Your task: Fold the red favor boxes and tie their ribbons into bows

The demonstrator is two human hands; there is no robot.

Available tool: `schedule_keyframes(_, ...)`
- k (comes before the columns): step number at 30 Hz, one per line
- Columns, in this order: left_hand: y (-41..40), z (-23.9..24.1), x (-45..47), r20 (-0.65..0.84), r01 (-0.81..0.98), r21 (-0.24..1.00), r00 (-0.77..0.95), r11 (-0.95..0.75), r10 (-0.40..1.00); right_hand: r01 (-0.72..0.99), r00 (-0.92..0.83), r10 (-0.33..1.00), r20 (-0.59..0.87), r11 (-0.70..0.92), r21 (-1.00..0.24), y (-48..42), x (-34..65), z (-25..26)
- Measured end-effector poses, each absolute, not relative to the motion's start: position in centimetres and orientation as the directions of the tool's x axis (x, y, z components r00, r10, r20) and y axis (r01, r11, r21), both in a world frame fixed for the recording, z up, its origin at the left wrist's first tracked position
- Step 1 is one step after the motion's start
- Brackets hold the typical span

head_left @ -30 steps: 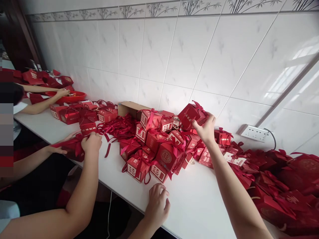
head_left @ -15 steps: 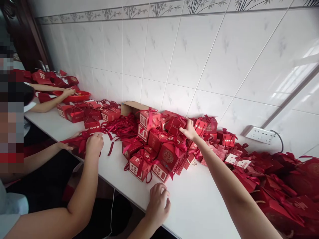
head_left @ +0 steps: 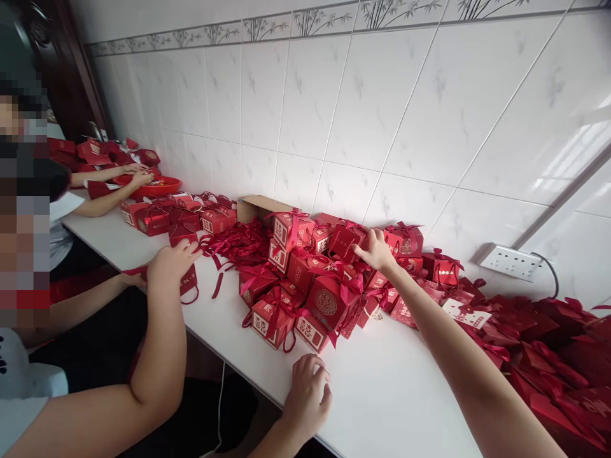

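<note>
My right hand [head_left: 378, 252] reaches over the pile, thumb and fingers closed on the right side of a dark red gift box [head_left: 344, 240] with a twisted cord handle; its fingertips are partly hidden. My left hand [head_left: 309, 391] hovers at the table's front edge, holding nothing, its fingers loosely curled and thumb apart. Just beyond it stand a ribbon-tied gift box [head_left: 273, 321] and a box with a white character panel [head_left: 310, 332]. A large box with a round gold emblem [head_left: 326, 301] lies behind them, among several more stacked red boxes with bows.
Loose red ribbons [head_left: 248, 245] lie left of the pile, before an open cardboard box [head_left: 262, 207]. More red boxes [head_left: 548, 356] heap at the right, below a power strip [head_left: 510, 262]. At left, a co-worker's hand [head_left: 169, 264] handles a red box; another person reaches into a red basin [head_left: 165, 186].
My view has swung slightly left. My right hand and the dark red box have shifted a little right against the pile. The nearby co-worker's hand has turned and lifted over a red box.
</note>
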State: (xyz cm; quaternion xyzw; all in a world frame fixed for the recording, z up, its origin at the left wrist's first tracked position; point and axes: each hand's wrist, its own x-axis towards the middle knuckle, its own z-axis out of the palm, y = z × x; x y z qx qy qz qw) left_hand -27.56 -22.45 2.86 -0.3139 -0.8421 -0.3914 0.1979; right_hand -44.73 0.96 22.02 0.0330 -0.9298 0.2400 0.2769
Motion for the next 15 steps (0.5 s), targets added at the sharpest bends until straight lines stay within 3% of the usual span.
schedule_keyframes(9, -22.1, 2.5, -27.0, 0.536, 0.665, 0.572, -0.746, 0.48, 0.395, -0.057, -0.891, 0.165, 0.423, 0.883, -0.465, 1.4, -43.6, 21.6)
schedule_keyframes(13, -22.5, 4.7, -26.9, 0.576, 0.661, 0.589, -0.747, 0.466, 0.332, -0.094, -0.794, 0.151, 0.589, 0.926, -0.365, 0.4, -40.0, 22.6)
schedule_keyframes(15, -24.4, 7.8, -29.0, 0.598, 0.626, 0.629, -0.769, 0.461, 0.228, -0.137, -0.749, 0.132, 0.649, 0.928, -0.346, -0.7, -37.5, 22.1)
